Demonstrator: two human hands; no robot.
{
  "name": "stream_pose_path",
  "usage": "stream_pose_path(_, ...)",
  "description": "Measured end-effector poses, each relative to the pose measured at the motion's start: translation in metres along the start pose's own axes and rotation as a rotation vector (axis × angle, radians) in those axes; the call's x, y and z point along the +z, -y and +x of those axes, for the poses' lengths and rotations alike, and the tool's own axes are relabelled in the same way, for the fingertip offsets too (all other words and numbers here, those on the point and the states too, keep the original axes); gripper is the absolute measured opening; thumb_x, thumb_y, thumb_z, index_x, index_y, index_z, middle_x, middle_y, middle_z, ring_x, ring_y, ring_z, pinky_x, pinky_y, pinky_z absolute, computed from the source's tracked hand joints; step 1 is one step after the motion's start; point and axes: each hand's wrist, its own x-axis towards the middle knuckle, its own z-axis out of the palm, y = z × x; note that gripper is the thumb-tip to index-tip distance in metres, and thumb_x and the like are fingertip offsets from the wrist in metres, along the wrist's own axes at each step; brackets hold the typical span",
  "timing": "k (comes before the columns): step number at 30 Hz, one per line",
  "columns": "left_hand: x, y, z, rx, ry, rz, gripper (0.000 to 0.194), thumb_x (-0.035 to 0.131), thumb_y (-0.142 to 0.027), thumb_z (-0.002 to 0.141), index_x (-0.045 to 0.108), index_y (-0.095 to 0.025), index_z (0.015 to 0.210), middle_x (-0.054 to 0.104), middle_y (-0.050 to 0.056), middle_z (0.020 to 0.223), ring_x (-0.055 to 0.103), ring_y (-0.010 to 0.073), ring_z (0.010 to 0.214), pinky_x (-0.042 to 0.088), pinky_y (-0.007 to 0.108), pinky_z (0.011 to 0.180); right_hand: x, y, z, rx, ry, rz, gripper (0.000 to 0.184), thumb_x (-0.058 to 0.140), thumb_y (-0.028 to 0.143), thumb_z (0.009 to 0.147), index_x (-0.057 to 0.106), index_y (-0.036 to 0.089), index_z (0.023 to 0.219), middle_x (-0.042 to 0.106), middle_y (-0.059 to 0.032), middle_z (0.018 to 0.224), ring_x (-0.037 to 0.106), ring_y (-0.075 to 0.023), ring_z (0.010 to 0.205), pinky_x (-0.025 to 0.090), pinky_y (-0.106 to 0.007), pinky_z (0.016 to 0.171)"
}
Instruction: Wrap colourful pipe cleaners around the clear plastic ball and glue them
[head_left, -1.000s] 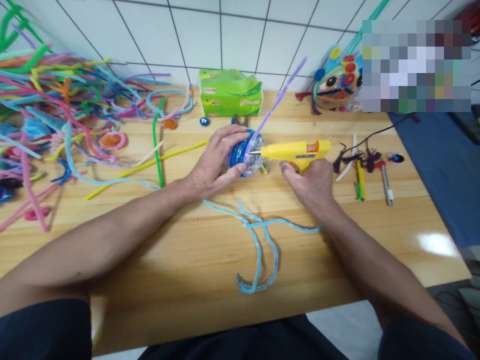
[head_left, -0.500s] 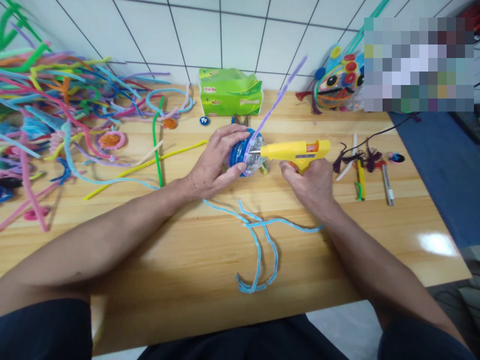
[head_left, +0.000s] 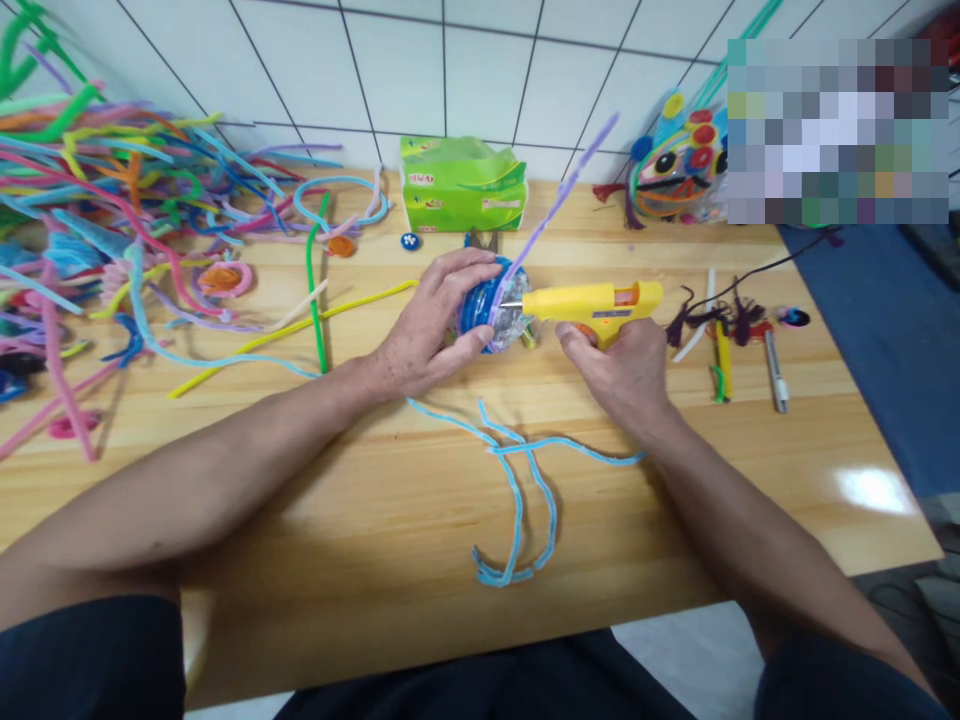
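Note:
My left hand [head_left: 431, 320] is closed around a clear plastic bottle piece [head_left: 513, 328] wrapped in blue pipe cleaner [head_left: 474, 308]. A purple pipe cleaner [head_left: 559, 205] runs along the edge of the blue wrap, its free end sticking up to the right. In my right hand [head_left: 626, 370] is a yellow hot glue gun [head_left: 574, 299], its metal nozzle touching or very close to the purple strand. Nearer to me, several light-blue pipe cleaners [head_left: 551, 500] lie across the wooden table [head_left: 337, 580].
Many coloured pipe cleaners [head_left: 150, 190] are heaped at left. Behind my hands stand a green tissue pack [head_left: 463, 190] and partly hidden pliers [head_left: 484, 242]. At right lie a utility knife [head_left: 776, 372], dark tassels [head_left: 746, 318] and a cord; a decorated bottle craft [head_left: 679, 175] stands behind.

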Motion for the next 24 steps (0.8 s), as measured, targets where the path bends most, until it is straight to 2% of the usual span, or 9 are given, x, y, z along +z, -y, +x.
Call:
stream_pose_path(5, -0.0013, 0.0008, -0.0001, 0.022, 0.020, 0.002, 0.069, 0.059, -0.070, 0.112, 0.044, -0.037, 0.171, 0.060, 0.014, 0.170, 0.057, 0.0394, 0.160, 0.044, 0.071, 0.139, 0.0006, 0.0031, -0.0016, 0.028, 0.006, 0.061, 0.033, 0.077, 0.047, 0.081, 0.057, 0.027, 0.064, 0.067, -0.0013, 0.063, 0.066, -0.0215, 0.064, 0.054, -0.036, 0.064)
stream_pose_path(15, -0.0018, -0.0010, 0.0001, -0.007, 0.018, 0.004, 0.069, 0.057, -0.075, 0.111, 0.048, -0.037, 0.168, 0.061, 0.014, 0.168, 0.058, 0.0396, 0.160, 0.046, 0.073, 0.138, 0.0028, -0.0043, 0.0005, 0.003, -0.006, -0.028, 0.032, 0.072, 0.035, 0.081, 0.050, 0.029, 0.058, 0.062, -0.0002, 0.057, 0.062, -0.0197, 0.059, 0.052, -0.035, 0.062)
stream_pose_path(24, -0.0015, 0.0007, -0.0005, 0.004, 0.016, -0.003, 0.070, 0.058, -0.075, 0.111, 0.047, -0.038, 0.170, 0.060, 0.014, 0.170, 0.057, 0.0397, 0.161, 0.044, 0.072, 0.139, 0.0002, -0.0004, -0.0002, 0.020, 0.022, 0.025, 0.036, 0.078, 0.040, 0.082, 0.052, 0.028, 0.060, 0.066, -0.0004, 0.060, 0.064, -0.0202, 0.062, 0.055, -0.035, 0.064)
